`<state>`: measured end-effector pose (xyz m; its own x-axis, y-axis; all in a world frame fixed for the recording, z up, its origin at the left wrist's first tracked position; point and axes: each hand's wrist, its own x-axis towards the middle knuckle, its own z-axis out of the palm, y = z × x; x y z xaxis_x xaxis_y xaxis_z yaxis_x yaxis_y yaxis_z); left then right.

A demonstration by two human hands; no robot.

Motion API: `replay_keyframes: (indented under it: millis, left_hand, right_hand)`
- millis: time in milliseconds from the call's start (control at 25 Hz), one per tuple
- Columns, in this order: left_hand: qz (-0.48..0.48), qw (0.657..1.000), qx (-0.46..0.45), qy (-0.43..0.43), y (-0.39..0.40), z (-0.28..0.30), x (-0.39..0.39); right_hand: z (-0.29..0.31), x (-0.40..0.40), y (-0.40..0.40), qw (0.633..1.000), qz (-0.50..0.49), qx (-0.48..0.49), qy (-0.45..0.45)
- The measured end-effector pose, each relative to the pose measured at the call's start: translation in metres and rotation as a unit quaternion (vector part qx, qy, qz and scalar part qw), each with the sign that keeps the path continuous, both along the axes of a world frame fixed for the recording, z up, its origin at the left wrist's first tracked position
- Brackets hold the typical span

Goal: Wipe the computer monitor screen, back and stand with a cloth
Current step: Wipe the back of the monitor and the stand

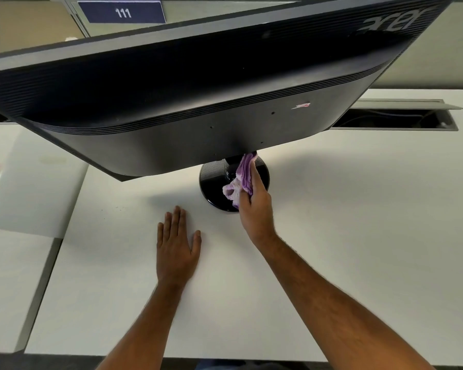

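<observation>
One cloth [241,174] against monitor stand [214,186]

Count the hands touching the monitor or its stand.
1: the right hand presses a purple cloth against the stand. The left hand lies flat on the desk.

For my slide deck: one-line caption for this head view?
Right hand presses purple cloth against black monitor's stand neck; left hand flat on white desk.
</observation>
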<state>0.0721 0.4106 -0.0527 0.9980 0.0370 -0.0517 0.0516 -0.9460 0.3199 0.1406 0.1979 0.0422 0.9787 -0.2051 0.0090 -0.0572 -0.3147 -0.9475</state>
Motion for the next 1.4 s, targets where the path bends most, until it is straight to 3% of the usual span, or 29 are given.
replay_keyframes:
  millis: [240, 440, 600, 840, 1000, 1160, 1240, 1400]
  left_hand:
    - [0.0, 1.0, -0.006, -0.007, 0.0, 0.002, 0.0]
    - [-0.001, 1.0, -0.001, -0.003, 0.001, 0.0, 0.001]
    - [-0.001, 1.0, -0.002, -0.008, 0.0, 0.002, -0.001]
    - [0.001, 1.0, -0.005, -0.008, 0.0, 0.002, 0.0]
    - [0.0, 1.0, -0.004, -0.004, -0.001, 0.002, 0.0]
    - [-0.001, 1.0, -0.005, -0.005, 0.001, 0.001, 0.0]
    - [0.002, 1.0, -0.006, -0.008, 0.001, 0.002, 0.0]
    - [0.0, 1.0, -0.009, -0.008, 0.0, 0.001, 0.0]
  right_hand:
    - [-0.002, 0.013, -0.011, 0.998, -0.005, -0.058, 0.002]
    - [0.0, 0.029, -0.021, 0.962, 0.054, -0.252, -0.095]
    - [-0.006, 0.015, -0.042, 0.936, 0.089, -0.32, -0.114]
    - [-0.002, 0.005, -0.058, 0.978, 0.043, -0.19, -0.077]
    - [0.002, 0.012, -0.033, 0.966, 0.069, -0.225, -0.111]
    - [-0.019, 0.008, -0.04, 0.919, 0.123, -0.321, -0.191]
    - [-0.028, -0.002, -0.055, 0.914, 0.137, -0.328, -0.194]
    - [-0.017, -0.026, -0.065, 0.967, 0.11, -0.194, -0.12]
